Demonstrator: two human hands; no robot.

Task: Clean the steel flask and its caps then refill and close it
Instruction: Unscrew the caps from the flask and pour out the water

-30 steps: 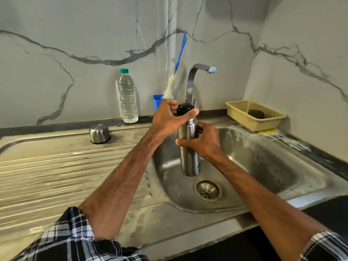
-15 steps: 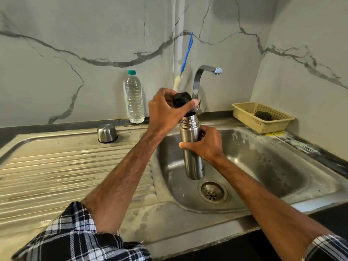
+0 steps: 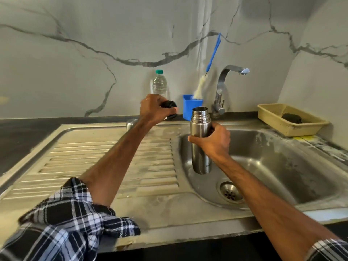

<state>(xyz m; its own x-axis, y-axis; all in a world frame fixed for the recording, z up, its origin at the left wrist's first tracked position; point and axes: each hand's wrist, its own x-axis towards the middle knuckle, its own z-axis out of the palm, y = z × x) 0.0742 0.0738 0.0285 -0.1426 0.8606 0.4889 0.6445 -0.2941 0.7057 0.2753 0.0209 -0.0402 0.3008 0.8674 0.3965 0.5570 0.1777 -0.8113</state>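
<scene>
My right hand grips the steel flask upright above the sink basin. The flask's threaded mouth stands uncovered. My left hand holds the black inner cap over the back of the draining board, left of the flask. The steel outer cap sits on the draining board, mostly hidden behind my left wrist.
A clear water bottle with a green lid stands by the wall. A blue cup holds a blue-handled bottle brush. The tap rises behind the flask. A yellow basket with a dark scrubber sits at the right.
My left hand has lifted the black cap off the flask and carried it left toward the draining board. The flask stays in my right hand.
</scene>
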